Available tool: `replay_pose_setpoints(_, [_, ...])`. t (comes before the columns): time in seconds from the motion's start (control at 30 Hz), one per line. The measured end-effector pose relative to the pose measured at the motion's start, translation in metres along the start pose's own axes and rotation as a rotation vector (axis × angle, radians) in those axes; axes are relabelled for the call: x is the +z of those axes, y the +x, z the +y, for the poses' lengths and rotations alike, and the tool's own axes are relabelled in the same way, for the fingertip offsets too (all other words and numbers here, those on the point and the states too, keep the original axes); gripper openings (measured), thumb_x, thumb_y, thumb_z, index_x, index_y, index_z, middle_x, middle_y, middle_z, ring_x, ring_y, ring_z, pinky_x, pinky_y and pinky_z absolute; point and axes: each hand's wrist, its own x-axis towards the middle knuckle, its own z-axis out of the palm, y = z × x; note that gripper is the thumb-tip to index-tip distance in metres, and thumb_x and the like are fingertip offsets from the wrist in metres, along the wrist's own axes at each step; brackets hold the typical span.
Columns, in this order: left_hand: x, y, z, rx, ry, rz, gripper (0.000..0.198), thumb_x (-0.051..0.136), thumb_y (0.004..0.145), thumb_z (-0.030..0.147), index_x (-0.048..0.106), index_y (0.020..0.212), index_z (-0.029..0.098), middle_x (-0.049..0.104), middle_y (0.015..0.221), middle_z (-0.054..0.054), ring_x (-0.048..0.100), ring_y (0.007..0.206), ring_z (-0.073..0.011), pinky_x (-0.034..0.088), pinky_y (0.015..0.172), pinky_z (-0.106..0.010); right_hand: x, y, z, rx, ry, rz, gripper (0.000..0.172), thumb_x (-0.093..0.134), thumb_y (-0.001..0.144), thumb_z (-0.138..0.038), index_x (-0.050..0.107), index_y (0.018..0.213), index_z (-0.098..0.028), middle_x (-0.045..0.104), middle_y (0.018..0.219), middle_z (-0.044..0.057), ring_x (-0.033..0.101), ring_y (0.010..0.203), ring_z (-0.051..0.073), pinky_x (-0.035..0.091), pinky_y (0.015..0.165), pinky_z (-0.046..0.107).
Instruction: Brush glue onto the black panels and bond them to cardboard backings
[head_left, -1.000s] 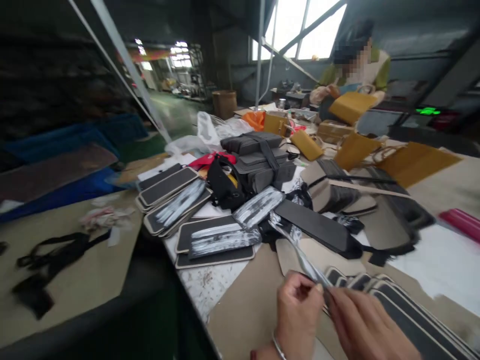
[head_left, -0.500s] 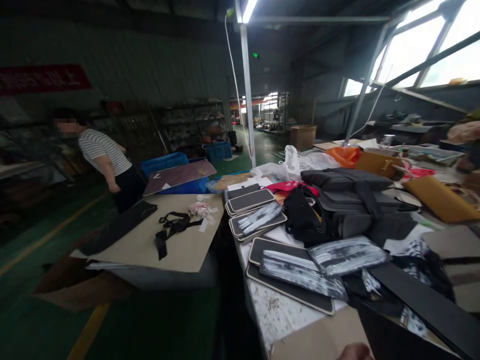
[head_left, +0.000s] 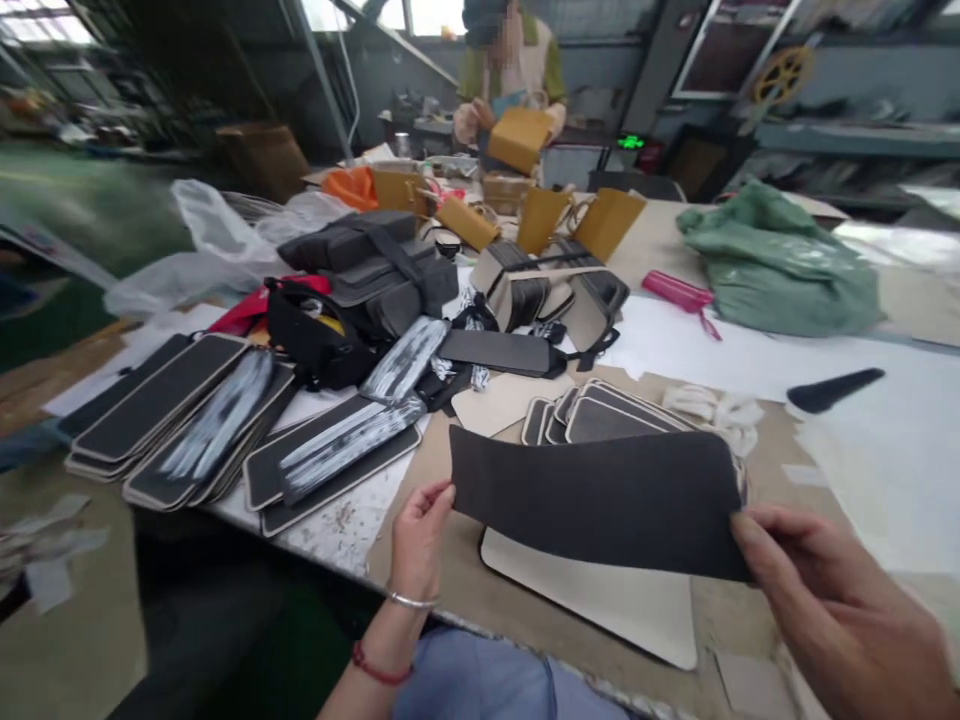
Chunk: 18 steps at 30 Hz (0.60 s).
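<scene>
A dark grey flat panel (head_left: 592,500) hangs between my two hands above the table, bowed slightly. My left hand (head_left: 420,535) pinches its left end between thumb and fingers. At its lower right corner, my right hand (head_left: 832,590) grips the edge. Beneath the panel lies a cream-faced board (head_left: 600,595) with rounded corners and a dark rim. Just behind the panel is a stack of dark boards with pale edges (head_left: 622,415), partly hidden by it. A cream piece (head_left: 506,402) lies to the left of that stack.
Dark boards (head_left: 161,405) are piled at the left, some under plastic-wrapped pieces (head_left: 352,445). Black bags (head_left: 382,270) lie behind. A green plastic sack (head_left: 780,265), a pink pouch (head_left: 679,290) and a black brush-like piece (head_left: 836,390) sit right. Across the table, a person (head_left: 510,90) handles a mustard-coloured bag.
My view has swung right and down, from the floor and left table end to the tabletop before me. Both hands are now visible, holding the dark panel; earlier only part of one hand showed.
</scene>
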Motion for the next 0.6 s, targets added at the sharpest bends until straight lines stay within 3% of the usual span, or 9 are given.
replay_pose_setpoints(0.17, [-0.009,-0.016,-0.035,0.021,0.370,-0.095,0.037,0.069,0.056,0.044,0.063,0.079,0.015,0.065,0.068,-0.003,0.059,0.068,-0.0171,0.047,0.069,-0.030,0.024,-0.053,0.078,0.235,0.010,-0.036,0.047,0.045,0.068,-0.067,0.057,0.072,-0.022,0.063,0.064,0.003,0.059,0.055,0.017,0.048,0.054,0.027])
replay_pose_setpoints(0.33, [-0.007,-0.022,-0.066,0.063,0.576,-0.128,0.035,0.065,0.055,0.048,0.062,0.072,0.018,0.064,0.062,-0.002,0.059,0.062,-0.0186,0.050,0.064,-0.033,0.063,-0.105,0.149,0.386,0.063,-0.059,0.050,0.042,0.069,-0.069,0.055,0.073,-0.021,0.064,0.069,0.006,0.060,0.060,0.020,0.049,0.058,0.030])
replay_pose_setpoints(0.43, [-0.005,-0.020,-0.076,0.093,0.637,-0.138,0.036,0.063,0.055,0.051,0.062,0.072,0.019,0.062,0.059,-0.001,0.059,0.059,-0.0186,0.050,0.061,-0.032,0.080,-0.117,0.166,0.403,0.079,-0.064,0.049,0.040,0.072,-0.067,0.053,0.076,-0.021,0.063,0.072,0.007,0.060,0.063,0.020,0.049,0.061,0.031])
replay_pose_setpoints(0.6, [-0.003,-0.016,-0.082,0.109,0.717,-0.147,0.038,0.059,0.057,0.053,0.061,0.073,0.019,0.062,0.061,-0.002,0.059,0.060,-0.0191,0.049,0.063,-0.033,0.091,-0.119,0.172,0.387,-0.019,-0.119,0.043,0.034,0.078,-0.061,0.050,0.074,-0.022,0.061,0.070,0.006,0.058,0.062,0.021,0.045,0.060,0.033])
